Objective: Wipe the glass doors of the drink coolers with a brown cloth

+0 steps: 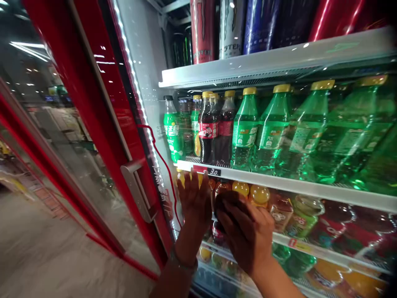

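Two hands reach toward the shelves of a drinks cooler

Nearest are the person's forearms, the left one wearing a wristband (183, 260). The left hand (195, 203) is raised with its fingers spread, and nothing shows in its grip. Its fingertips are near a price label (214, 171) on the front edge of the middle shelf (279, 179); whether they touch it cannot be told. The right hand (251, 227) is just beside it, its fingers bent in front of the small bottles (259, 194) on the shelf below. The fingers end in a dark, blurred patch, so how far they are parted and whether they hold anything cannot be told.

At the left stands a red-framed glass door (99, 78) with a metal handle (136, 190). A red cord (164, 159) hangs between it and the middle shelf.

On the middle shelf, above the hands, cola bottles (208, 134) stand upright toward the left, and a row of green bottles (245, 128) with yellow caps runs to the right. Tall cans (203, 31) stand on the shelf above. Beyond the door glass lies a grey floor (46, 256).
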A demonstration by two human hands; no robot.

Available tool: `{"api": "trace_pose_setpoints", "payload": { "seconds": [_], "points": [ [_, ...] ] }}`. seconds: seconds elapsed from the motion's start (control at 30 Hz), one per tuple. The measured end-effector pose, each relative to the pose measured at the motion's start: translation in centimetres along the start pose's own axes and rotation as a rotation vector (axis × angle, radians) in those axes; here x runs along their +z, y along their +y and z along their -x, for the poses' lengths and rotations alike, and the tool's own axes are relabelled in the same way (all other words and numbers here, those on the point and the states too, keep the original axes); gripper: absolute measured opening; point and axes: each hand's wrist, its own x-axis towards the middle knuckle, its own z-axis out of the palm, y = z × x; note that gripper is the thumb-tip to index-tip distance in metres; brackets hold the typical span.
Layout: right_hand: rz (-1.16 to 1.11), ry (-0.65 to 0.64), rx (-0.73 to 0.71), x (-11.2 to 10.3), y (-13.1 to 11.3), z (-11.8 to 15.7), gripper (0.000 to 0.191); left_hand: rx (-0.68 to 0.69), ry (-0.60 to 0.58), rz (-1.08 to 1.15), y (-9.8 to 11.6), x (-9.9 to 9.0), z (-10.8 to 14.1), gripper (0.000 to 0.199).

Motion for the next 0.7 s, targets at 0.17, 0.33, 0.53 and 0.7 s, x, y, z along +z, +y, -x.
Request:
{"api": "trace_pose_setpoints", "payload": {
  "seconds": [0.17,0.33,0.53,0.7],
  "points": [
    [0.042,0.161,0.070,-2.4,1.9,-3.1,0.023,-0.003,0.058,-0.009,0.5,0.5,0.0,0.067],
    [0.037,0.094,0.001,-0.1,-0.4,-3.0,0.024,0.027,0.077,-0.035,0.7,0.6,-0.3,0.064],
    [-0.050,0.004,-0.012,-2.7,1.3,1.7,0.023,-0.030,0.037,-0.043,1.3,0.4,-0.5,0.064],
    [-0.062,0.153,0.074,-3.8,2.6,-2.3,0.020,-0.036,0.042,-0.038,1.5,0.3,-0.5,0.064]
  ]
}}
